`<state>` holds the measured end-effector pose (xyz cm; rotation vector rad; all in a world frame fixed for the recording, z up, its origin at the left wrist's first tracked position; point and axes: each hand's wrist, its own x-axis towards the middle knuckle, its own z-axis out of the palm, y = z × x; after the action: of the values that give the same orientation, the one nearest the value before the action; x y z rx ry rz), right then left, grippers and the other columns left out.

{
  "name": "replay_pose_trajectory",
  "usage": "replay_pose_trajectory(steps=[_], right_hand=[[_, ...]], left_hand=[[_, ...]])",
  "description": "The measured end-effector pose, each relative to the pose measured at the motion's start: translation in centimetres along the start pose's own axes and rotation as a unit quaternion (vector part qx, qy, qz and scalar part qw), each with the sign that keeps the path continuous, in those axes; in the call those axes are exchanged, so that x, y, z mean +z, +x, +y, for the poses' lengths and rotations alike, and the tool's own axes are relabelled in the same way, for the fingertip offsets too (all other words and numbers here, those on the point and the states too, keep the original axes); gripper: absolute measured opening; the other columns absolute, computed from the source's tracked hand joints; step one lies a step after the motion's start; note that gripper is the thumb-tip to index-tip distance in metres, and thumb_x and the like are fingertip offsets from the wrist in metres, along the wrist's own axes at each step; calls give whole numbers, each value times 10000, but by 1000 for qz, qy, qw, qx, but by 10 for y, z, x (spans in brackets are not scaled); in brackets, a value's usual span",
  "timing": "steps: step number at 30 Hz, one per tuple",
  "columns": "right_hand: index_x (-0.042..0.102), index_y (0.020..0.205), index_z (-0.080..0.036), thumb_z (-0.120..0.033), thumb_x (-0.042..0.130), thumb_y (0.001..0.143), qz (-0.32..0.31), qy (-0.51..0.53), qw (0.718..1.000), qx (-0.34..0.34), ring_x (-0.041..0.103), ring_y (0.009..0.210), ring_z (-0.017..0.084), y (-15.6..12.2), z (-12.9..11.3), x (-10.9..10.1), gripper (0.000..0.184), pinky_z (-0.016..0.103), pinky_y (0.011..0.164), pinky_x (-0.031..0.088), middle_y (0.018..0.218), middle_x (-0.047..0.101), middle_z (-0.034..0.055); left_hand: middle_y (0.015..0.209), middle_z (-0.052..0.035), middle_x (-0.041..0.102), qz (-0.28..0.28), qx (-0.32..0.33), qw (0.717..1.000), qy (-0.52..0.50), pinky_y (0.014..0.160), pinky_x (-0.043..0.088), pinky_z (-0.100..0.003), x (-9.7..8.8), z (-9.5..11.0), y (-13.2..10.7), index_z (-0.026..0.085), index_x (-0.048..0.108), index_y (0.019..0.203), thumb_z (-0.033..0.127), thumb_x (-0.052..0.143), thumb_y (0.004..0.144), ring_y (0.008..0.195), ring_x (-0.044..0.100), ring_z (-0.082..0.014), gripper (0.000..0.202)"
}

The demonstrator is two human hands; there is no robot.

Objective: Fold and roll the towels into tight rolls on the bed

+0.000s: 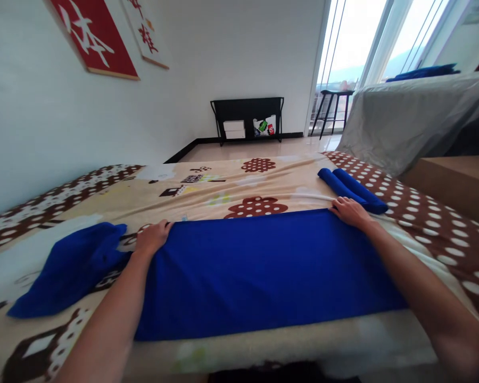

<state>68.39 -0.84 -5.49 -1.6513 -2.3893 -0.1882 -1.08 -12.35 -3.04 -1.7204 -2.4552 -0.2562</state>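
Note:
A blue towel (271, 271) lies spread flat in front of me, its long sides running left to right. My left hand (154, 238) is closed on its far left corner, fingers curled over the edge. At the far right corner my right hand (350, 211) grips the same towel, its fingertips partly hidden. Left of my left forearm lies a crumpled blue towel (72, 268), loosely heaped. Just beyond my right hand, two rolled blue towels (349, 189) rest side by side.
A patterned blanket (207, 186) covers the surface under the towels, with a brown, white-dotted border. Beyond it stand a low black rack (247, 109) and a black stool (335, 103). To the right are a plastic-covered piece of furniture (407, 111) and a cardboard box (455, 181).

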Motion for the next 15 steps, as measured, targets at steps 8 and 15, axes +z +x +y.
replay_pose_trajectory(steps=[8,15], right_hand=[[603,1195,-162,-244,374,970,61,92,994,0,425,1290,360,-9,-74,-25,332,576,1086,270,1314,560,195],[536,1339,-229,-466,503,980,-4,206,967,-148,513,1254,244,-2,-217,-8,431,505,1063,415,1403,513,78]], left_hand=[[1426,-234,496,57,136,989,-21,1111,294,-519,-25,92,-40,87,489,1373,286,264,951,1348,430,-351,517],[1596,-47,330,-62,301,948,-85,1182,253,-375,28,221,-72,229,333,1520,541,296,971,1477,279,-196,633]])
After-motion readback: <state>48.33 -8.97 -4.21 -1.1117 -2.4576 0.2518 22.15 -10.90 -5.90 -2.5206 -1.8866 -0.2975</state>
